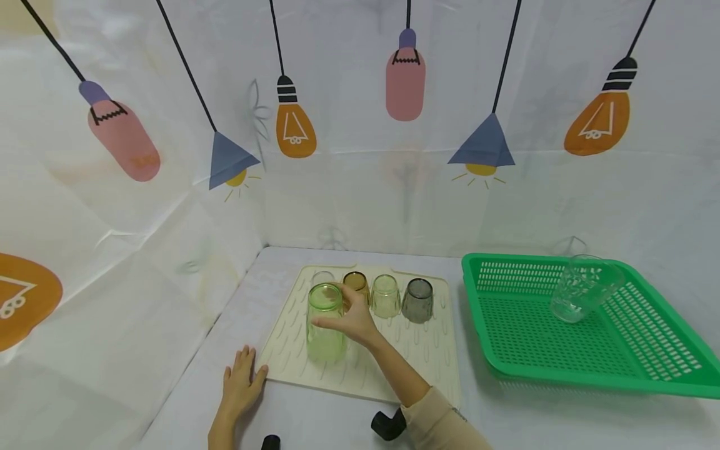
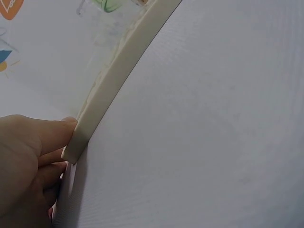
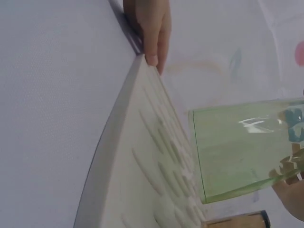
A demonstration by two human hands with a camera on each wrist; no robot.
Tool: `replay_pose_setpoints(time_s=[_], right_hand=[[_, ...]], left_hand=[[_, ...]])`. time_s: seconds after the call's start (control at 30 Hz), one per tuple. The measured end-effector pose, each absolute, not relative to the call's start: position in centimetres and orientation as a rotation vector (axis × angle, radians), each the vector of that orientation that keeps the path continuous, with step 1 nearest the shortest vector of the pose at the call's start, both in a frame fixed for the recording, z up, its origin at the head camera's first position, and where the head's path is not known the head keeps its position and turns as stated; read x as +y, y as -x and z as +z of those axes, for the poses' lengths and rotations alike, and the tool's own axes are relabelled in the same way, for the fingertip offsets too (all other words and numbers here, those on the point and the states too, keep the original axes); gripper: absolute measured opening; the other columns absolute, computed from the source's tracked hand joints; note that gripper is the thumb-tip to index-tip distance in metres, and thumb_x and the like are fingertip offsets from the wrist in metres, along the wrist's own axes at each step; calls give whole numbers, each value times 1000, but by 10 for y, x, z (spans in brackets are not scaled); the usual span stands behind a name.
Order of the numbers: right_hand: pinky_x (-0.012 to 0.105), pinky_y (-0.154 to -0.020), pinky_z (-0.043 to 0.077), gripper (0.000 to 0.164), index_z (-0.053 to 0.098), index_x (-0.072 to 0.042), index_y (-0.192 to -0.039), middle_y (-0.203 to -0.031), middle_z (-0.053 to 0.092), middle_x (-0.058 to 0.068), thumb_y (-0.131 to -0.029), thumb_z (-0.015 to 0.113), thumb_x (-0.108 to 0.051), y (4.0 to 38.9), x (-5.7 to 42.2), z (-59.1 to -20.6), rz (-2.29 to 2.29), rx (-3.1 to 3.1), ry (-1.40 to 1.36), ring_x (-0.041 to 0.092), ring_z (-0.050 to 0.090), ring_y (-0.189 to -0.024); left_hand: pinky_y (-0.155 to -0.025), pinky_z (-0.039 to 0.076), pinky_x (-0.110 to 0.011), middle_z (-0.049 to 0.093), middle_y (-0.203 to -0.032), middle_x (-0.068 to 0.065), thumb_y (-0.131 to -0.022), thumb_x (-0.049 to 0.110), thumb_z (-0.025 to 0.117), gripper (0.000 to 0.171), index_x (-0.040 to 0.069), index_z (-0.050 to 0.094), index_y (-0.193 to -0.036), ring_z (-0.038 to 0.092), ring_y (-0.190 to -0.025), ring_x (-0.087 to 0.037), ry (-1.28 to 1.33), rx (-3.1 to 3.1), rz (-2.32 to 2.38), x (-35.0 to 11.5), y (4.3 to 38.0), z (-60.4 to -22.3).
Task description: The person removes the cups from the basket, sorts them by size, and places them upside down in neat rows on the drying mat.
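My right hand (image 1: 353, 320) holds a tall green glass (image 1: 326, 342) by its upper part, thumb on one side and fingers on the other. The glass stands upright in the head view, its lower end close over the cream ribbed draining mat (image 1: 394, 359). Beside the mat's near left corner, my left hand (image 1: 240, 386) rests with fingers extended, thumb touching the corner. Behind the green glass, a row of short tumblers crosses the mat: a clear tumbler (image 1: 322, 276), partly hidden, an amber tumbler (image 1: 355, 281), a pale yellow-green tumbler (image 1: 385, 299) and a grey tumbler (image 1: 418, 303).
To the right sits a green plastic basket (image 1: 506, 369) with a clear patterned glass (image 1: 579, 294) tilted inside. Black objects, one angled (image 1: 388, 425) and one rounded (image 1: 271, 442), lie at the near edge. A white printed sheet (image 1: 360, 200) hangs behind the table.
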State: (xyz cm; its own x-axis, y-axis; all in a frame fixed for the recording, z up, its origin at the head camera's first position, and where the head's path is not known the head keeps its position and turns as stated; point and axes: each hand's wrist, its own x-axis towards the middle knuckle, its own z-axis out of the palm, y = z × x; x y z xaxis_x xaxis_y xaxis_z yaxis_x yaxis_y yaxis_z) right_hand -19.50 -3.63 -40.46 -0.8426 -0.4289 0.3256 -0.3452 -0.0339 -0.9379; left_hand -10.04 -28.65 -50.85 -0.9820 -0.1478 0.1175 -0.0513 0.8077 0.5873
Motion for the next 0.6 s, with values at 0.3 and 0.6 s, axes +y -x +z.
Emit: replay_pose_setpoints(time_s=[0.3, 0.6], right_hand=[[33, -95, 46, 63, 54, -1, -127, -122, 59, 13, -71, 80, -7, 206, -68, -428, -2054, 2163, 929, 25, 55, -113], [35, -98, 44, 62, 56, -9, -125, -118, 63, 3, -69, 83, -17, 215, -97, -451, -2037, 2215, 947, 15, 57, -111]], left_hand=[[-102, 8, -71, 22, -138, -43, -93, 16, 52, 57, -24, 34, -129, 18, -129, -58, -156, -2827, -899, -287, 100, -511], [-101, 8, -72, 23, -138, -44, -93, 16, 52, 57, -24, 34, -129, 18, -129, -59, -145, -2812, -924, -287, 98, -509]])
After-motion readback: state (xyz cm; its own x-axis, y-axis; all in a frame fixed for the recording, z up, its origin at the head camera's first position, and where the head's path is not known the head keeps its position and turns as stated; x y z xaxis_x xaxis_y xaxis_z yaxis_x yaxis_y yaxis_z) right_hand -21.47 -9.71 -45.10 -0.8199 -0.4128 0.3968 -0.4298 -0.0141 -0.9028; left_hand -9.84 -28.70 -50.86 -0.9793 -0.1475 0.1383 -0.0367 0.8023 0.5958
